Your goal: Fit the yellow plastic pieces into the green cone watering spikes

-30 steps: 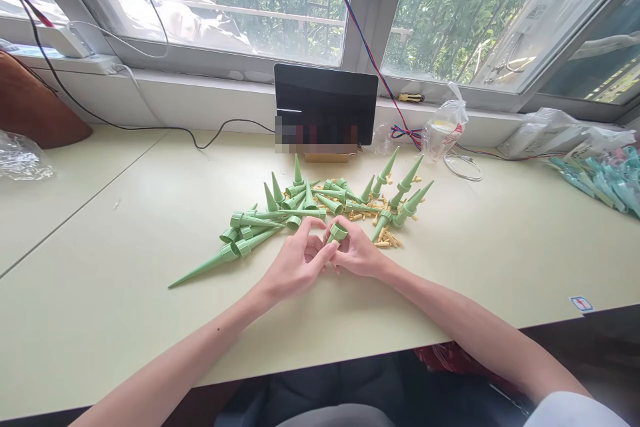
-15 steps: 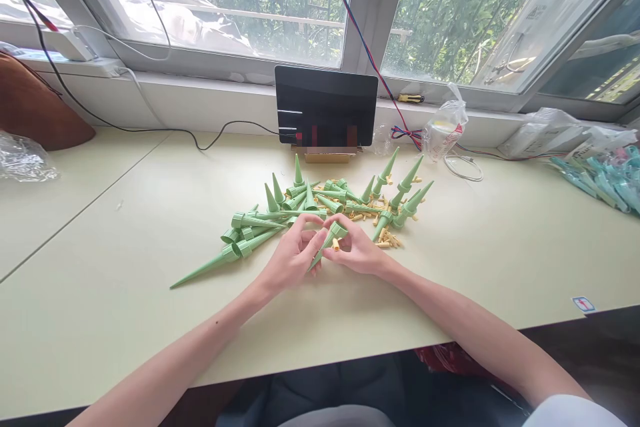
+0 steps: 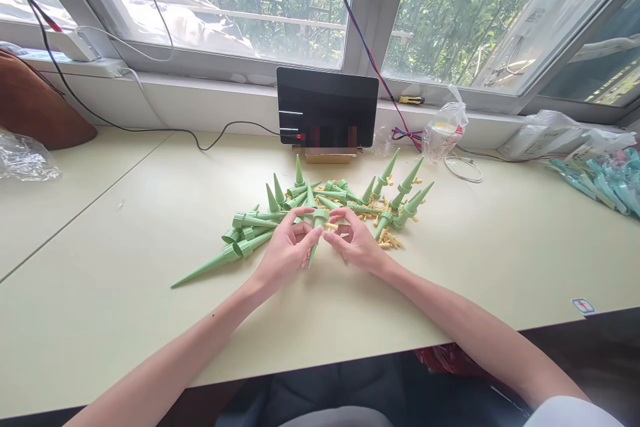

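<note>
My left hand [image 3: 287, 250] is closed around a green plastic plant watering spike [image 3: 321, 217], its collar up and tapered tip down. A small yellow valve [image 3: 331, 227] sticks out from the spike's side toward the right. Close against that side is my right hand [image 3: 355, 243], thumb and fingers curved but apart around the valve; whether they touch it I cannot tell. Behind both hands lies a pile of green spikes [image 3: 257, 219], some of them standing point up. Loose yellow valves [image 3: 389, 239] are scattered at the pile's right.
A black tablet [image 3: 327, 107] stands on a cardboard support behind the pile. Cables run along the back of the table [image 3: 125, 320]. At the right lie a plastic bag with a cup [image 3: 445, 130] and packed turquoise items [image 3: 607, 177]. A brown bag [image 3: 43, 103] is far left.
The held spike has turned more upright and shifted slightly left, and its valve now points right. My right hand has come away from the spike's collar, leaving a gap between the hands.
</note>
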Tool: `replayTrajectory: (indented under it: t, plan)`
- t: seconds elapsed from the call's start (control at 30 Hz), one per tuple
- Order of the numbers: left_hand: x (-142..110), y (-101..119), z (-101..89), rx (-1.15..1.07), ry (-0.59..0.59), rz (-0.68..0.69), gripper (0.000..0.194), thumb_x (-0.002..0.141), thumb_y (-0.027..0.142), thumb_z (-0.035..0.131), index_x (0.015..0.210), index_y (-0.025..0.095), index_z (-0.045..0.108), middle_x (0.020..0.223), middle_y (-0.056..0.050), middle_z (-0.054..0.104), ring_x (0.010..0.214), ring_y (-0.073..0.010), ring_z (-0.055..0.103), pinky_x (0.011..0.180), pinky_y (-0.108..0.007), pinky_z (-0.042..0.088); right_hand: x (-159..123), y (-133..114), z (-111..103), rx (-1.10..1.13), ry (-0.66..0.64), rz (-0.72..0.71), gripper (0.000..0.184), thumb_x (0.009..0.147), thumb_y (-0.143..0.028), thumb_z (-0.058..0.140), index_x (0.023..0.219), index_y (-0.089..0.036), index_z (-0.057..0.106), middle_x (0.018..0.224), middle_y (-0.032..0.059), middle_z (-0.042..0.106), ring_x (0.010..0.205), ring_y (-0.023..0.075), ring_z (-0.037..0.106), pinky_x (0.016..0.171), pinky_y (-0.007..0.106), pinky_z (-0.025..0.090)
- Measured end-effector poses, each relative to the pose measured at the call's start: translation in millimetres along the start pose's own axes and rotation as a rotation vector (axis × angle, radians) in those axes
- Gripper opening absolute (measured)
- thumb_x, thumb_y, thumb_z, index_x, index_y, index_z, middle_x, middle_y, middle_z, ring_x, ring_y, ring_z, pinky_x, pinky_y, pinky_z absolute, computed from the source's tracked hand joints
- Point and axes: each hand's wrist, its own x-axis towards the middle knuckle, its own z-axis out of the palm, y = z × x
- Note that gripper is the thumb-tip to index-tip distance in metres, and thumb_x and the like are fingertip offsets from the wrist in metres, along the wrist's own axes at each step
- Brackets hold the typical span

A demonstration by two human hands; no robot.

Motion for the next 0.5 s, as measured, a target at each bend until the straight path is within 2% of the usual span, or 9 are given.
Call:
replayTrajectory:
  t: [0.2, 0.33, 0.5]
  plan:
    - [-0.3, 2.7, 0.6, -0.033, -0.01, -0.009, 0.055, 0.085, 0.042, 0.066, 0.135, 0.026, 0.047, 0.064, 0.006, 0.047, 0.048, -0.0089, 0.041, 0.044, -0.021, 0.042, -0.6, -1.5, 0.6, -0.063, 0.049, -0.011, 0.043, 0.085, -0.05, 0.065, 0.113, -0.021, 0.049, 0.096, 0.0024, 0.053, 0.069, 0.0119, 0.059, 0.055, 0.024, 0.051]
    - [0.8, 0.3, 0.1, -0.031, -0.03, -0.011, 0.056, 0.085, 0.043, 0.067, 0.135, 0.027, 0.048, 0.066, 0.005, 0.047, 0.05, -0.0093, 0.042, 0.045, -0.021, 0.041, -1.0, -6.8, 1.0, -0.103, -0.004, -0.002, 0.034, 0.09, -0.052, 0.058, 0.098, -0.019, 0.053, 0.08, 0.0005, 0.055, 0.064, 0.0132, 0.056, 0.054, 0.025, 0.048]
    - [0.7, -0.6, 0.1, 0.024, -0.039, 0.012, 0.052, 0.087, 0.042, 0.064, 0.134, 0.029, 0.048, 0.068, 0.005, 0.049, 0.051, -0.0097, 0.044, 0.045, -0.021, 0.041, -2.3, -13.1, 0.6, -0.1, -0.062, -0.024, 0.032, 0.094, -0.052, 0.05, 0.089, -0.02, 0.051, 0.07, -0.0022, 0.053, 0.056, 0.0117, 0.051, 0.054, 0.025, 0.043]
